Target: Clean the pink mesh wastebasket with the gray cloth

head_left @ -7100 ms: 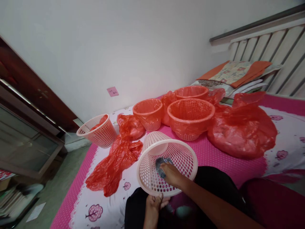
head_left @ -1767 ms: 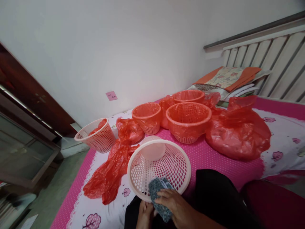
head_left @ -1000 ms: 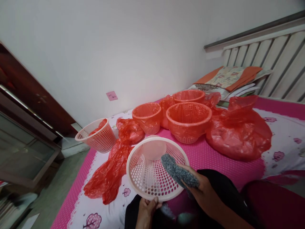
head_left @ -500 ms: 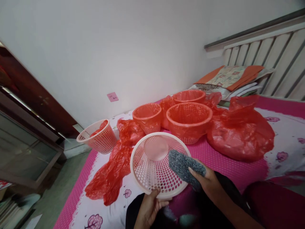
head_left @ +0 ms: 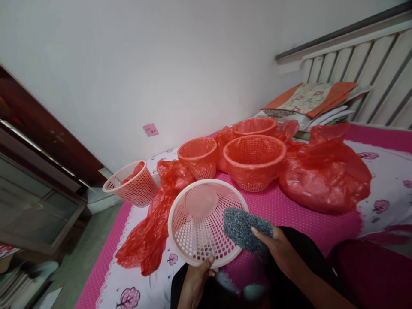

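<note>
Fingers of my left hand [head_left: 197, 277] grip the near rim of a pale pink perforated plastic basket [head_left: 173, 210], which is tipped so its mouth faces me. My right hand [head_left: 278, 249] is closed on a grey speckled cloth [head_left: 246, 227], thumb on top, at the basket's right edge. Part of the cloth overlaps the rim; whether it touches the inner wall I cannot tell. Just left of the basket lies a crumpled red plastic bag [head_left: 151, 240].
Beyond stand red-lined baskets [head_left: 254, 161] and a smaller one [head_left: 198, 156]. A pink basket [head_left: 141, 189] leans at the left with red plastic inside. A bulging red bag [head_left: 325, 180] sits right. Folded textiles [head_left: 309, 101] are stacked near the radiator [head_left: 360, 71]. All rest on a pink-and-white bedspread [head_left: 128, 296].
The basket has shifted slightly left with my left hand. The cloth in my right hand has moved a little left and shows a broader, flatter face.
</note>
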A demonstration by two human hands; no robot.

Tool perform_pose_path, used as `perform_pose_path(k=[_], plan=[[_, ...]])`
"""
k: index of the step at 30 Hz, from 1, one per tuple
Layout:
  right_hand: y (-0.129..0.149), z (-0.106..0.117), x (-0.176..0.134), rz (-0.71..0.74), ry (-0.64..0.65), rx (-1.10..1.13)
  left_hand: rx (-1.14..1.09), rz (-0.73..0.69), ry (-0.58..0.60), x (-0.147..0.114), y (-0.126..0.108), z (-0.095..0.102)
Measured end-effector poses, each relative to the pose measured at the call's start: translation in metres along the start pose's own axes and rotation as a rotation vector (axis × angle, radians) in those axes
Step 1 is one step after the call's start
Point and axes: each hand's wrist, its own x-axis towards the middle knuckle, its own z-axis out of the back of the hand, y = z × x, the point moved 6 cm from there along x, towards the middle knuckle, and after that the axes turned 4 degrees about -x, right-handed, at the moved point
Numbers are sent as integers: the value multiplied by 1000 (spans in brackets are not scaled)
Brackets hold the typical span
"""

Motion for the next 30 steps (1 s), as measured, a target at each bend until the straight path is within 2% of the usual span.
perform_pose_path(k=[4, 7, 12, 14, 16, 20, 25, 30], plan=[[-1, -10, 2, 28, 70, 4, -50, 89, 96, -5, 10, 5], [5, -27, 12, 128, 111, -70, -51, 106, 134, -3, 15, 5], [18, -74, 42, 444, 276, -385, -43, 74, 119, 1, 18, 2], [18, -90, 56, 585, 284, -544, -47, 58, 105, 0, 18, 2], [13, -103, 72, 664, 271, -732, -45, 46, 86, -2, 20, 3], [-6, -124, 104, 668, 270, -1073, -31, 46, 59, -3, 25, 5], [-31, -141, 129, 625, 279, -1183, -18, 37, 56, 0, 30, 6], [-76, -141, 126, 535, 435, -1311, -34, 44, 37, 1, 32, 7]])
